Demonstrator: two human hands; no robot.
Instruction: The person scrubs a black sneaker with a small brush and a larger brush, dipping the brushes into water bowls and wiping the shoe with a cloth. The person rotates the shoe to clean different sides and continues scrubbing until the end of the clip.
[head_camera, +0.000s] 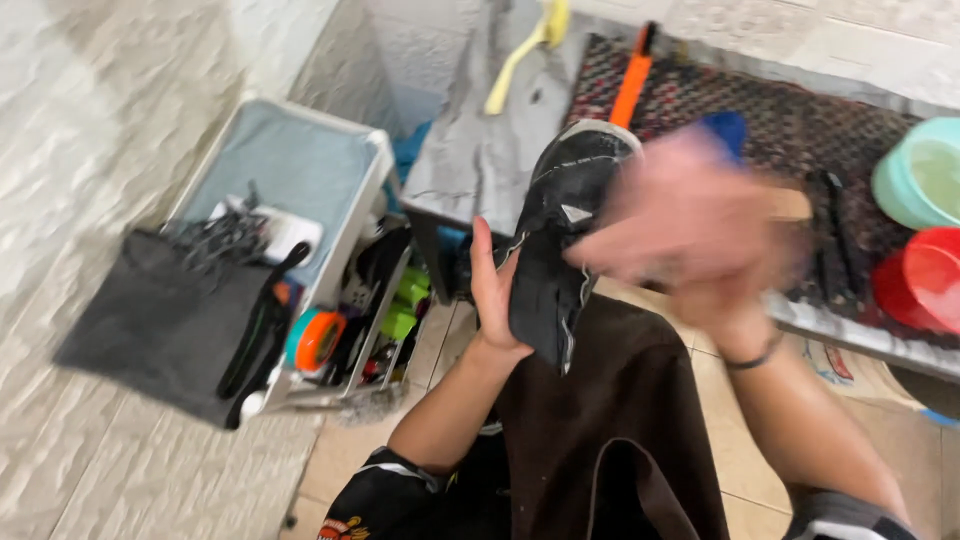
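My left hand (492, 290) holds a black shoe (560, 215) with a pale sole edge upright in front of me, thumb up along its side. My right hand (700, 235) is blurred with motion right beside the shoe, at its upper right. A blue thing (728, 128) shows at the top of that hand; I cannot tell what it is or whether the hand grips it. A brown apron (620, 420) covers my lap below the shoe.
A grey counter (480, 150) carries a patterned mat (800, 130), an orange brush (632, 85), a yellow brush (520, 55), a green bowl (920, 170) and a red bowl (925, 280). Left stands a white cart (300, 170) with an orange tape roll (318, 340), tools and a dark cloth (165, 320).
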